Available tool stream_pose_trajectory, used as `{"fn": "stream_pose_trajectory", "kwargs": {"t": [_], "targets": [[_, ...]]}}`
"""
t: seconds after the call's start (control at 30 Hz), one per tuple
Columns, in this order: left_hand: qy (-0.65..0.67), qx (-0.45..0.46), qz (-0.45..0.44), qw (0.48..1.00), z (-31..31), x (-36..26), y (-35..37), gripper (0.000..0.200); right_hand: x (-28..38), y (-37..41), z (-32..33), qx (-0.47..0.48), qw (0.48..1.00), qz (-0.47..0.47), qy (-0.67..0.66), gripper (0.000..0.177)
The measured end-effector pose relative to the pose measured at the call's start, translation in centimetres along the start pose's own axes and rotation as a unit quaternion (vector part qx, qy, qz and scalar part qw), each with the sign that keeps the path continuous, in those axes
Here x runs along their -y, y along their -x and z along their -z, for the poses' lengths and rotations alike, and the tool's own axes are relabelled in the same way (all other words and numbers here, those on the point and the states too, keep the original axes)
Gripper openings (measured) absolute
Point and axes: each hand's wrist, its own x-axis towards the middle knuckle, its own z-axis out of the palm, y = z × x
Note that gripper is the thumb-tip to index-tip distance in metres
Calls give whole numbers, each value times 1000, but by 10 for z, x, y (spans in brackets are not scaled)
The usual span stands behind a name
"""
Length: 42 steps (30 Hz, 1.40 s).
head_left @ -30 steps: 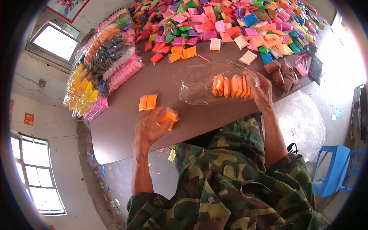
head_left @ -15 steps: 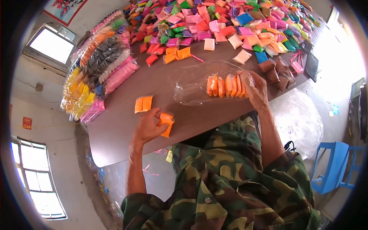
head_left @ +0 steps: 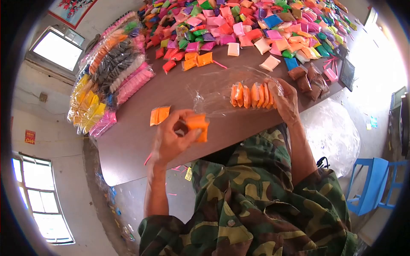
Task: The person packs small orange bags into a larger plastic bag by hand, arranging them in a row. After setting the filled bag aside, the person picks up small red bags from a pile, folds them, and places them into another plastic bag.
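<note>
Pinched between the thumb and fingers of my left hand (head_left: 173,137) are orange packets (head_left: 197,127), lifted above the table. Just behind that hand, a pair of orange packets (head_left: 159,115) lies on the tabletop. My right hand (head_left: 285,101) is closed on the end of a clear plastic bag (head_left: 209,87). Inside the bag, a row of several orange packets (head_left: 255,95) stands side by side near my right fingers. The loose part of the bag spreads leftward toward my left hand.
A big heap of coloured packets (head_left: 239,25) covers the table's far side. Bagged rows of packets (head_left: 115,64) line the left edge. More orange packets (head_left: 197,61) and brown packets (head_left: 311,81) lie nearby. A blue stool (head_left: 368,185) stands at right, beside a large clear plastic bag (head_left: 333,132).
My left hand has raised the orange packets off the table and moved them right, toward the bag. My right hand and the bag have stayed almost still.
</note>
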Motion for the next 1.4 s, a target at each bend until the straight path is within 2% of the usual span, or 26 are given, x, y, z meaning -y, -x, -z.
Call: {"fn": "stream_pose_trajectory", "kwargs": {"t": [0.17,0.27,0.37,0.47,0.57,0.67,0.77,0.87,0.97,1.07,1.17,1.37,1.4], "targets": [[80,-73,29,994,-40,-7,-48,34,-1,0,2,8,1000,-11,-17,33],[-41,-149,-39,987,-64,14,-69,38,2,0,3,7,1000,-14,-4,32],[-51,-181,-42,981,-83,24,-81,42,-3,0,3,11,1000,-9,-26,33],[-64,-199,-27,977,-103,14,-80,37,-6,0,2,10,999,-9,-35,33],[-82,-205,-51,974,-113,15,-84,35,-3,0,2,13,1000,-4,-26,33],[-170,-192,-48,965,-117,21,-84,36,-6,0,4,21,999,-19,-30,32],[-227,-181,-109,951,-114,20,-78,40,-7,0,3,10,999,-5,-38,31],[-191,-137,-140,962,-108,12,-72,42,-4,0,1,2,999,3,-34,30],[-231,-121,-161,952,-105,15,-73,48,-8,-1,3,8,1000,-3,-27,30],[-216,-153,-101,959,-107,5,-75,47,-2,0,3,3,1000,-16,1,31],[-281,-152,-119,940,-118,19,-81,44,-1,0,2,5,1000,-13,-8,31],[-162,-178,-128,962,-121,16,-79,46,-1,0,1,1,1000,-13,-18,31],[-174,-171,-132,961,-122,18,-80,47,-2,0,2,0,1000,-15,-11,31]]}}
